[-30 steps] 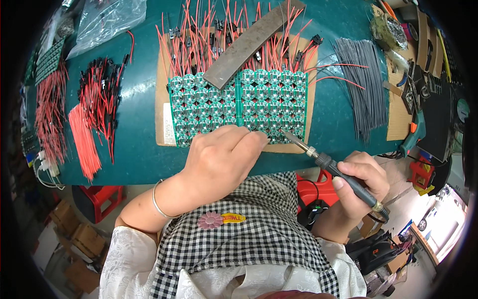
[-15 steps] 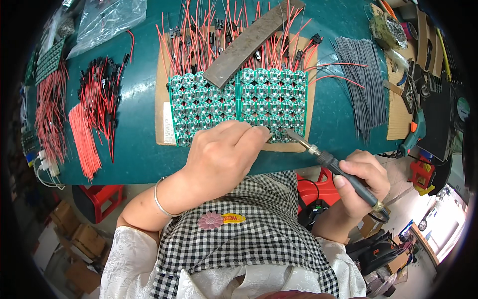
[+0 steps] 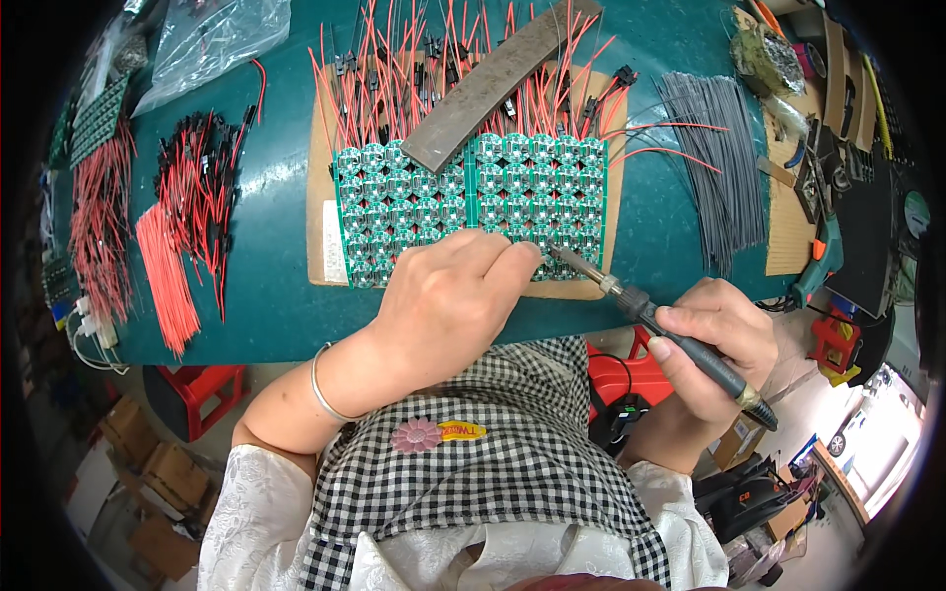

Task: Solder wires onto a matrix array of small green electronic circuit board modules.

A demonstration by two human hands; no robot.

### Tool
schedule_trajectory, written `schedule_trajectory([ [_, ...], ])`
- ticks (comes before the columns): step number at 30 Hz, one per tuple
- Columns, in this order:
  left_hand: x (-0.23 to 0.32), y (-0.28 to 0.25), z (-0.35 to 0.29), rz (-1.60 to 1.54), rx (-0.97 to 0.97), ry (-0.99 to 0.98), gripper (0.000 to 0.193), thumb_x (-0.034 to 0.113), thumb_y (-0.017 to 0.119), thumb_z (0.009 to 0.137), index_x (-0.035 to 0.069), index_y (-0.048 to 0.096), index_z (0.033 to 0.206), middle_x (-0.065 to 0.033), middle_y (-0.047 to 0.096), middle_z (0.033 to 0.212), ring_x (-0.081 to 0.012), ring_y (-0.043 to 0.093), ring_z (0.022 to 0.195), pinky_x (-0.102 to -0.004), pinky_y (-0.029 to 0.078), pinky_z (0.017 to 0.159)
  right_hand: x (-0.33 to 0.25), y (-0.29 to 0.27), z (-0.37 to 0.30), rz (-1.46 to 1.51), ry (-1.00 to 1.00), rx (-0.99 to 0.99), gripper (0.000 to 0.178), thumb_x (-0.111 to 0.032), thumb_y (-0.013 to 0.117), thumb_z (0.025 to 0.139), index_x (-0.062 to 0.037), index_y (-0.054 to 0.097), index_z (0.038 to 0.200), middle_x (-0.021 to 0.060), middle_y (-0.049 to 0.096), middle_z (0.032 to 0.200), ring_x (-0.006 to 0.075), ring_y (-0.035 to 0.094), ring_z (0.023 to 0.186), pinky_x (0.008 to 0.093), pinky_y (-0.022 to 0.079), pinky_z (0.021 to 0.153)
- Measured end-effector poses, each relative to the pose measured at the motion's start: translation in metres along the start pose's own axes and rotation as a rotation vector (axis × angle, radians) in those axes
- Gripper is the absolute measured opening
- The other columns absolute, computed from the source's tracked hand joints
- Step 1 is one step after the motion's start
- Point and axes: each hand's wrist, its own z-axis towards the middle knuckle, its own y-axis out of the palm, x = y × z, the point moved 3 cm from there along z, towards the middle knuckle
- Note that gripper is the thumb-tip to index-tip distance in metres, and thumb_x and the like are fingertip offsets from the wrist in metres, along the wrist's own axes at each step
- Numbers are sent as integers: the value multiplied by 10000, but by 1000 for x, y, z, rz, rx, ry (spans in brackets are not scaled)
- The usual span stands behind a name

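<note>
Grey soldering iron (image 3: 641,307): clamped in the right grip (image 3: 731,330) by its handle (image 3: 705,362), presumably clear of heat. Left grip (image 3: 443,295): drawn together, any contents hidden; circuit boards (image 3: 542,187) extend just beyond.

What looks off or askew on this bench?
The metal bar lies diagonally across the circuit-board panel, askew to its rows, though perhaps deliberately. Two red wires stray rightward over the gray wire bundle. No spill or damage visible.

Green table (image 3: 271,207), red stool (image 3: 631,374), pale floor (image 3: 791,357), bright right-hand light (image 3: 892,433)
</note>
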Motion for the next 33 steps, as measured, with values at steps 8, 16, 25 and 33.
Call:
schedule_trajectory([
  [8, 0, 4, 1, 3, 14, 7, 170, -10, 805, 825, 31, 650, 882, -93, 667, 760, -283, 667, 652, -401, 548, 582, -9, 0, 8, -40, -21, -64, 294, 8, 846, 630, 33, 804, 920, 119, 704, 738, 183, 657, 591, 269, 460, 515],
  [16, 0, -13, 2, -94, 162, 62, 191, -25, 818, 804, 42, 649, 864, -83, 610, 705, -262, 611, 591, -372, 469, 517, -5, -18, -13, -23, 13, 119, 269, -42, 817, 639, 61, 754, 879, 138, 688, 713, 217, 650, 585, 298, 477, 539],
  [25, 8, -10, -25, -66, 117, 56, 180, -11, 800, 775, 26, 685, 909, -68, 573, 730, -245, 613, 619, -379, 507, 505, -6, -1, -49, -3, 40, 185, 271, -65, 831, 648, 47, 754, 883, 136, 687, 704, 236, 661, 598, 322, 516, 589],
  [33, 10, -6, -25, -45, 108, 75, 193, -21, 816, 776, 13, 707, 932, -70, 603, 727, -231, 616, 608, -350, 500, 516, -4, 12, -55, -16, 47, 190, 251, -8, 820, 658, 52, 752, 892, 137, 702, 718, 239, 673, 608, 322, 521, 596],
])
